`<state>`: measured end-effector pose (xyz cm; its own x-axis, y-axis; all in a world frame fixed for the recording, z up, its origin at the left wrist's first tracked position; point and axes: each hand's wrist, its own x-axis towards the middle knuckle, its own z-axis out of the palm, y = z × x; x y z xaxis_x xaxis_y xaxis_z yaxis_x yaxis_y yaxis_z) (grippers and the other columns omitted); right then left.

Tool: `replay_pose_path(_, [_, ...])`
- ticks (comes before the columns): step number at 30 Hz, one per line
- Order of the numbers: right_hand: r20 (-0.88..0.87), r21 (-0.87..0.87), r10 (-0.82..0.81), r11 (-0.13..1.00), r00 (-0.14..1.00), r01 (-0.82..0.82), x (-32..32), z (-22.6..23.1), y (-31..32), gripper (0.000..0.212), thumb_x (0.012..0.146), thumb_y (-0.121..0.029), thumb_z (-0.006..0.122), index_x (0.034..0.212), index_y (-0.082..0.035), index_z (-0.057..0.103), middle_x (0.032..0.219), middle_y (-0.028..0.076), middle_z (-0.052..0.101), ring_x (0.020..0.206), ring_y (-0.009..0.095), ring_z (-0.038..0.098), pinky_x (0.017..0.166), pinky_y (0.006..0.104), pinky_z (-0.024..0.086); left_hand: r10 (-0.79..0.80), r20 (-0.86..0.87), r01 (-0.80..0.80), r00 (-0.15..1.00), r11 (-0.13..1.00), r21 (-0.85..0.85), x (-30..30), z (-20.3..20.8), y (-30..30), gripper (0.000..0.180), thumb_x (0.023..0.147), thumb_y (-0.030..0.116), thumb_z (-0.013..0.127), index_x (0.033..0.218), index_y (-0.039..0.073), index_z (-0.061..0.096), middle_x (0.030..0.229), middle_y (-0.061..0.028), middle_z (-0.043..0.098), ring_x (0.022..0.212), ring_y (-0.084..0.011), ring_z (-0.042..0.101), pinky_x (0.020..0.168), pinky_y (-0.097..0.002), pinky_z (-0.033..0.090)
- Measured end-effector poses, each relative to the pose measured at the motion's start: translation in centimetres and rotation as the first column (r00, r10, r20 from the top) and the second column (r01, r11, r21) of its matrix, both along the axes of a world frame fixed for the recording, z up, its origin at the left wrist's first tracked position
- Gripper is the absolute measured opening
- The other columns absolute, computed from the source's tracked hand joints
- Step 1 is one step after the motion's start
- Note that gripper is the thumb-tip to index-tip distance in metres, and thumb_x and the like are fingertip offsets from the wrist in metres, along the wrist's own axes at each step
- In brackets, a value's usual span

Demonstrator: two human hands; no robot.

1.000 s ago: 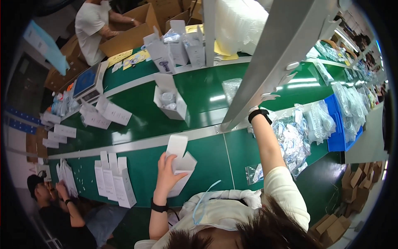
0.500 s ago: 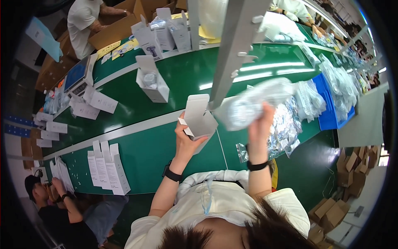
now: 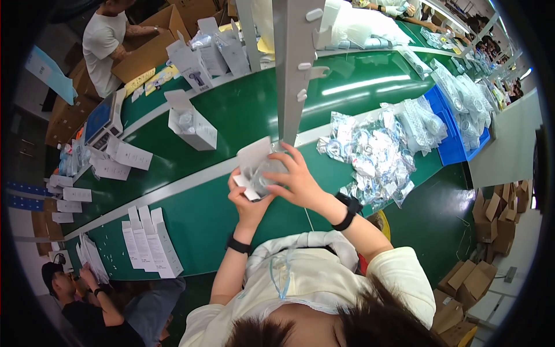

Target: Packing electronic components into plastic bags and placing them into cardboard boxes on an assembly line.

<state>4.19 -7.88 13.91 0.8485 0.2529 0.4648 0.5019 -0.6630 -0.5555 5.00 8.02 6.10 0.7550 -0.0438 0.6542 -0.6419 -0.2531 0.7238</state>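
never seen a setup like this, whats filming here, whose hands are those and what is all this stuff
There is no robot: these are one person's bare hands. The view comes from the left of two wide fisheye cameras worn on that person's head, looking down, so straight edges bend.

The left hand holds an open white box. The right hand has its fingers at a clear-wrapped item in the opening; whether they grip it is hard to tell.

On the green table, three white boxes stand to the left. To the right lie a pile of small clear bags, bubble-wrapped packages and a blue bin.
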Motion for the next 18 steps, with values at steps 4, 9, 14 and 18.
replay_pose_path(4, [-0.078,0.021,-0.318,0.947,0.945,0.32,2.1,-4.9,-7.3,0.044,0.066,-0.013,0.068,0.108,-0.012,0.057,0.117,0.011,0.046,0.117,0.035,0.034,0.096,0.05,0.029,0.086,-0.135,-0.081,0.987,0.996,0.041,-1.1,-0.9,2.1,0.09,0.056,0.019,0.083,0.119,0.011,0.02,0.128,-0.0211,0.028,0.113,-0.0333,0.039,0.092,-0.0415,0.037])
replay_pose_path(9, [-0.112,-0.579,-0.545,0.715,0.831,0.391,3.3,-11.6,-14.3,0.054,0.062,-0.011,0.07,0.113,-0.012,0.051,0.108,0.007,0.052,0.103,0.028,0.047,0.095,0.048,0.032,0.081,-0.189,-0.056,0.979,0.99,0.132,-2.1,4.5,2.4,0.073,0.057,0.014,0.08,0.116,0.01,0.036,0.122,-0.0172,0.034,0.11,-0.0291,0.041,0.089,-0.0365,0.039])
replay_pose_path(14, [-0.157,-0.434,-0.427,0.84,0.89,0.327,2.9,-9.9,-14.3,0.057,0.064,-0.01,0.071,0.116,-0.01,0.049,0.101,0.005,0.055,0.098,0.02,0.051,0.091,0.041,0.038,0.113,-0.319,0.012,0.941,0.931,0.365,-2.0,6.6,3.0,0.031,0.061,0.009,0.075,0.084,0.003,0.055,0.096,-0.0145,0.047,0.084,-0.0306,0.051,0.068,-0.0351,0.043])
replay_pose_path(18, [-0.269,0.382,-0.363,0.81,0.892,0.445,1.4,-2.5,-7.4,0.05,0.071,-0.005,0.067,0.116,-0.007,0.045,0.098,0.006,0.054,0.092,0.019,0.053,0.083,0.0336,0.044,0.209,-0.385,-0.074,0.899,0.939,0.336,-1.4,7.4,2.8,0.019,0.062,0.003,0.07,0.072,0.0,0.055,0.078,-0.0128,0.049,0.068,-0.0289,0.052,0.058,-0.0339,0.041])
